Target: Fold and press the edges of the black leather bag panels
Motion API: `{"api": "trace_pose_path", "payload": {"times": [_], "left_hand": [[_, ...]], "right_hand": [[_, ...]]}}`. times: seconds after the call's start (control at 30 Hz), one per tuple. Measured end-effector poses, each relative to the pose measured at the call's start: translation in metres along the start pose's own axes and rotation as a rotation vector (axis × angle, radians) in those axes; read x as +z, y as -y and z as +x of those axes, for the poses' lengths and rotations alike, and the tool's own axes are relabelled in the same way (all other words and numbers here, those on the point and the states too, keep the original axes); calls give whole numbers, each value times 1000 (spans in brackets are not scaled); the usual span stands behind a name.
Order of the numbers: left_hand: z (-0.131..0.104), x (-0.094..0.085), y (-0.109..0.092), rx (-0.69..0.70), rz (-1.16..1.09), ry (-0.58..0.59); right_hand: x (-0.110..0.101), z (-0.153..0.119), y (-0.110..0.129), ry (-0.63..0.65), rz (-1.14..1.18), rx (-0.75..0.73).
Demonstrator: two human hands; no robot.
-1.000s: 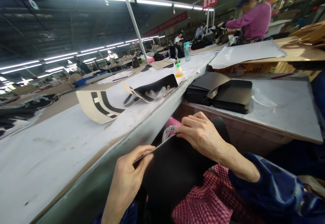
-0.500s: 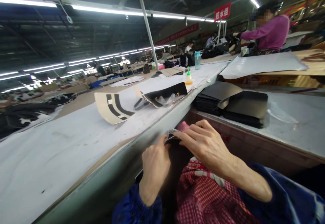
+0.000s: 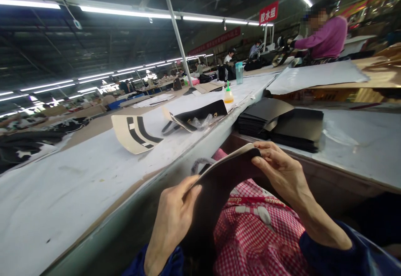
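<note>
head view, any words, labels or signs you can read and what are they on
"胶水组": white characters on the small red hanging sign.
Long red banner: pale characters, too small to read.
Red checked apron: red lettering, partly folded, unreadable.
Black panel held by left hand and right hand: no text.

**Both hands raised in front of the lap, each pinching closed**

Left hand (image 3: 172,219): low centre of view, back of hand toward the camera, wrist bent upward. Fingers curled, thumb lying along the top and pressed against the index finger in a flat pinch. Forearm rises from the bottom edge, cuffed in a blue sleeve.

Right hand (image 3: 282,169): higher and further forward, well apart from the left. Palm turned down and inward, thumb and fingertips closed together at the left end of the hand. Forearm bare, running back to the lower right into a blue sleeve.
</note>
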State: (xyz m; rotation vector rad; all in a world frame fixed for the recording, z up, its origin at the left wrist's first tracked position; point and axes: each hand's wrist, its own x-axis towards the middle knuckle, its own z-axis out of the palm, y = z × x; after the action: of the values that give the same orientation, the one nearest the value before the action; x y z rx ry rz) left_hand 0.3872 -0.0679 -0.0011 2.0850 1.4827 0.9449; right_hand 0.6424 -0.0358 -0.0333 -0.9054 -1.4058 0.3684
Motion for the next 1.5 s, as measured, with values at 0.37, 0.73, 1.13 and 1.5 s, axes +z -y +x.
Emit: {"api": "trace_pose_path", "payload": {"times": [0.37, 0.73, 1.13, 1.5], "left_hand": [[10, -17, -13, 231, -182, 255], [31, -16, -6, 183, -47, 162], [35, 30, -2, 387, 270, -395], [26, 17, 2, 331, 101, -382]], "right_hand": [[-27, 10, 3, -12, 243, 388], [-6, 3, 28, -162, 219, 375], [0, 9, 21, -174, 252, 286], [5, 6, 7, -63, -23, -174]]}}
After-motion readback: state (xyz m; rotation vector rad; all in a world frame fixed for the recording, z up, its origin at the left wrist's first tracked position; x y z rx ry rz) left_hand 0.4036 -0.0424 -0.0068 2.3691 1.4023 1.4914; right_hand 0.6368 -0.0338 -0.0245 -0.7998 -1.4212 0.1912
